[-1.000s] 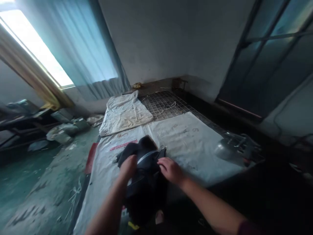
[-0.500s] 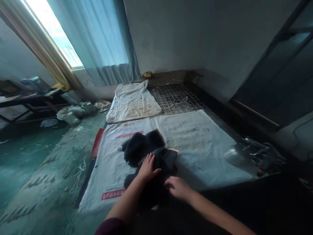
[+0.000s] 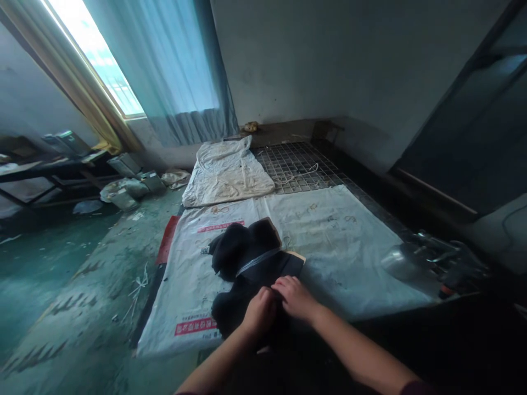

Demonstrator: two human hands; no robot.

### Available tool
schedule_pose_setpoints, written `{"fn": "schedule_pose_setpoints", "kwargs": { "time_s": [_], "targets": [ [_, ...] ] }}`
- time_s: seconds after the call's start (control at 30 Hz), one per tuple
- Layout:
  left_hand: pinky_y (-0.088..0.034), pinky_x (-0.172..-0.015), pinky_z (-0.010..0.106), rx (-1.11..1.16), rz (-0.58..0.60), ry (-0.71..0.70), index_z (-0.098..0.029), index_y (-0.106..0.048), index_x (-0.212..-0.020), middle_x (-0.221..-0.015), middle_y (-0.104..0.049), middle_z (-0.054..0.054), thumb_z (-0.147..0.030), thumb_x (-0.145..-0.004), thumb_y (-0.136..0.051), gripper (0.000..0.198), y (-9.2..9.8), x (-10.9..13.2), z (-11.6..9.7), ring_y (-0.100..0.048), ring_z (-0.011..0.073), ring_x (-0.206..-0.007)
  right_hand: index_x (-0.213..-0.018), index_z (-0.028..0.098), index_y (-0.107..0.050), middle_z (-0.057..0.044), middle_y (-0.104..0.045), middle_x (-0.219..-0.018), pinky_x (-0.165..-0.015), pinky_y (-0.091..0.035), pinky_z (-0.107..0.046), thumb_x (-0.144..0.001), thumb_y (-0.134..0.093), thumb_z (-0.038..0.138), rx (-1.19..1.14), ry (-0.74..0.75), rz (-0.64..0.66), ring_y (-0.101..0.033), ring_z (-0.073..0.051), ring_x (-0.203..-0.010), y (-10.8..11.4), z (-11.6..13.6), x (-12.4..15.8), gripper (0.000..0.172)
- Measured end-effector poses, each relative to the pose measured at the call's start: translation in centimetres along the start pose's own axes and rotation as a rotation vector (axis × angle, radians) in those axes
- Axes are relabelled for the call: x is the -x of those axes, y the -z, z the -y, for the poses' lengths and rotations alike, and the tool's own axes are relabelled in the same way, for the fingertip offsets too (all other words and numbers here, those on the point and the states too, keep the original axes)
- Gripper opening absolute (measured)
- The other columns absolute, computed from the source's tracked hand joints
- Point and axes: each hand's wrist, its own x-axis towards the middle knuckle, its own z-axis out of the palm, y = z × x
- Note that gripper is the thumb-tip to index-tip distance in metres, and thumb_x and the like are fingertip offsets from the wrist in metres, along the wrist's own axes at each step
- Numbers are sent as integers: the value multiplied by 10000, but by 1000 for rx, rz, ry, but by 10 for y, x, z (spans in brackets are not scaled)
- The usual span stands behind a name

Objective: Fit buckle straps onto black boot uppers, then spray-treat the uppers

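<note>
Two black cloth bundles lie one behind the other on the white sheet. The far bundle [image 3: 242, 244] has a pale band [image 3: 259, 260] along its near side, and cardboard-coloured edges show at its right. On the near bundle [image 3: 230, 310], my left hand [image 3: 259, 311] rests with its fingers curled inward. My right hand [image 3: 295, 298] is closed beside it, fingertips almost meeting the left ones. What the fingers pinch is hidden by the hands and the dark cloth.
A white sheet [image 3: 349, 263] with red print covers the near part of a wire-mesh platform [image 3: 304, 164]. A crumpled white sack [image 3: 226, 173] lies behind. At the right stands a shiny metal device [image 3: 405, 263]. Loose pale strings [image 3: 140, 282] lie on the floor at left.
My left hand has come back off the band toward me and curled its fingers. My right hand has moved slightly up, and the two hands now nearly touch.
</note>
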Motion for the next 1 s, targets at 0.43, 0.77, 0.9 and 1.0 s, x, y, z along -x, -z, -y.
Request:
{"fn": "schedule_pose_setpoints", "kwargs": {
  "time_s": [0.43, 0.77, 0.9, 1.0],
  "targets": [
    [-402, -703, 291, 261, -173, 392, -191, -456, -714, -721, -482, -2, -186, -718, -503, 47, 8, 1, 5, -486, 163, -693, -898, 132, -610, -84, -624, -884, -781, -379, -315, -736, -445, 90, 73, -27, -24, -531, -202, -857, -4, -9, 9, 235],
    [-488, -673, 336, 727, -289, 791, -119, -424, -1046, -957, -571, 139, -453, -766, -550, 453, -15, 2, 6, -608, 208, -790, -803, 156, -612, -75, -610, -828, -790, -356, -346, -718, -434, 104, 113, 21, 17, -527, -200, -811, -23, 5, 31, 204],
    [-500, -729, 326, 936, -117, 767, -84, -562, -919, -824, -651, 122, -400, -643, -706, 443, -39, 20, 1, -634, 241, -807, -802, 186, -634, -49, -620, -984, -765, -404, -270, -795, -433, 157, 77, 23, 51, -564, -158, -844, -9, 5, 27, 203],
    [-498, -777, 335, 992, -31, 729, -91, -612, -901, -848, -673, 113, -291, -556, -772, 430, -48, 28, 4, -631, 261, -851, -724, 202, -636, -16, -645, -812, -681, -433, -234, -863, -383, 202, 83, 17, 88, -591, -132, -725, 8, 3, 4, 288]
  ]
}}
